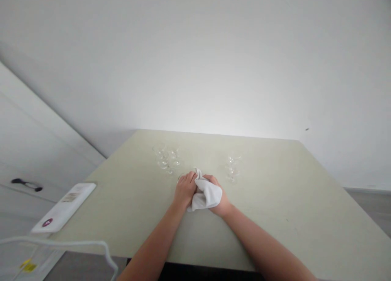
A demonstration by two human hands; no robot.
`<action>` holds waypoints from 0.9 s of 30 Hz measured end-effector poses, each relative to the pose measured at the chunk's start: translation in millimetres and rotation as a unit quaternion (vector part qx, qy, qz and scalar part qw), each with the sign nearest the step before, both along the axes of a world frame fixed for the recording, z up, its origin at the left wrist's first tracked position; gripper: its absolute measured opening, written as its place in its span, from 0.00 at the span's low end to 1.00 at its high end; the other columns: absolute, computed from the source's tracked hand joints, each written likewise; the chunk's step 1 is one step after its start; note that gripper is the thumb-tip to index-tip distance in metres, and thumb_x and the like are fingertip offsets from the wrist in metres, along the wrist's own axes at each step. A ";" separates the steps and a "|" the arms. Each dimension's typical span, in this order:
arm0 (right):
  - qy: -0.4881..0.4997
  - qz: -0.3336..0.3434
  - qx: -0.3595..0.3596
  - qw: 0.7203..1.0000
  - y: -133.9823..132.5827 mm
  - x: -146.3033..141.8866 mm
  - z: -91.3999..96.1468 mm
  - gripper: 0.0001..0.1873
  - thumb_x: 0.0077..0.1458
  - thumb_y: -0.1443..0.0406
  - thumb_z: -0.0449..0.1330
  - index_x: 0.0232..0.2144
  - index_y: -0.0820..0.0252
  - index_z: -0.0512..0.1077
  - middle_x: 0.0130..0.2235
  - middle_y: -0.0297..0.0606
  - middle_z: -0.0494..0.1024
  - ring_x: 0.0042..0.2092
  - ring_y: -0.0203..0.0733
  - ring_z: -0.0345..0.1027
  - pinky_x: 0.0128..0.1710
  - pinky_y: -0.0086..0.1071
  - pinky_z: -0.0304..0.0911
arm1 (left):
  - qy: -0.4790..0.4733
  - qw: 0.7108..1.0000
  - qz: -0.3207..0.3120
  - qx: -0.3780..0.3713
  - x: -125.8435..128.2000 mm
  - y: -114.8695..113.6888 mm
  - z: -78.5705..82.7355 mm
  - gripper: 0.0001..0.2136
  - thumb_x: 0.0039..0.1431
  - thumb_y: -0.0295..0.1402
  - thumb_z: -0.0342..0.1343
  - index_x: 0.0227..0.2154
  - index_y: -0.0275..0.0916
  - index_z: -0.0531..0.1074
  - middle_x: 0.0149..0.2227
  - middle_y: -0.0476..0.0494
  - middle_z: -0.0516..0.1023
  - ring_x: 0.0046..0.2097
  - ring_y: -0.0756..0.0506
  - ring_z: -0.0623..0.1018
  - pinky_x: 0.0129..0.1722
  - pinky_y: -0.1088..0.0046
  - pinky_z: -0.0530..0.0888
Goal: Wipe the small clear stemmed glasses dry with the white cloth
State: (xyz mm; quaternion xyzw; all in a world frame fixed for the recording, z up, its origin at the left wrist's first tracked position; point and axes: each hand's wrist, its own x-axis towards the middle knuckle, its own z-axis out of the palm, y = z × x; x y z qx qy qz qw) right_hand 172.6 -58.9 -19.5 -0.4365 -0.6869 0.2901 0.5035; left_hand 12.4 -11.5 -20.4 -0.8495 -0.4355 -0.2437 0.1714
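Over the near middle of the table my two hands are close together. A white cloth [207, 194] is bunched in my right hand [220, 199] and drapes down between both hands. My left hand [185, 188] has its fingers curled, touching the cloth's left side. A faint curved clear edge, like a glass rim [179, 177], shows beside its knuckles; the rest is hidden by the hand and cloth. Beyond my left hand stands a group of clear glasses [165, 159]. More clear glasses [233, 167] stand beyond my right hand, blurred, so their exact shape is hard to make out.
The pale table [275, 191] reaches back to a white wall [214, 69]. A white flat box [65, 207] lies at its left edge. A white cable [76, 243] loops at lower left, near a white cabinet with a dark handle [27, 185].
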 end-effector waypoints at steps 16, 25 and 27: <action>-0.018 0.005 0.044 0.999 9.3 3.3 -10.3 0.20 0.50 0.64 0.61 0.47 0.62 0.71 0.47 0.45 0.76 0.49 0.50 0.70 0.54 0.42 0.63 | 0.020 0.997 -0.043 -0.069 -0.7 7.7 -0.9 0.05 0.62 0.28 0.50 0.34 0.38 0.70 0.30 0.45 0.77 0.35 0.44 0.75 0.36 0.68 0.67; 0.053 0.021 0.007 0.998 6.3 -1.5 -8.6 0.32 0.46 0.62 0.66 0.53 0.63 0.65 0.48 0.46 0.75 0.48 0.49 0.71 0.50 0.39 0.68 | 0.011 0.998 0.020 -0.061 -3.1 9.3 0.6 0.05 0.62 0.27 0.49 0.35 0.37 0.70 0.31 0.43 0.76 0.32 0.44 0.74 0.33 0.68 0.66; 0.069 0.008 -0.012 0.998 6.8 -3.3 -11.9 0.29 0.45 0.62 0.66 0.50 0.63 0.67 0.46 0.45 0.76 0.46 0.49 0.72 0.49 0.40 0.69 | 0.007 0.998 0.019 -0.058 -1.1 7.1 2.0 0.05 0.63 0.28 0.49 0.34 0.38 0.70 0.30 0.44 0.76 0.32 0.44 0.75 0.34 0.68 0.66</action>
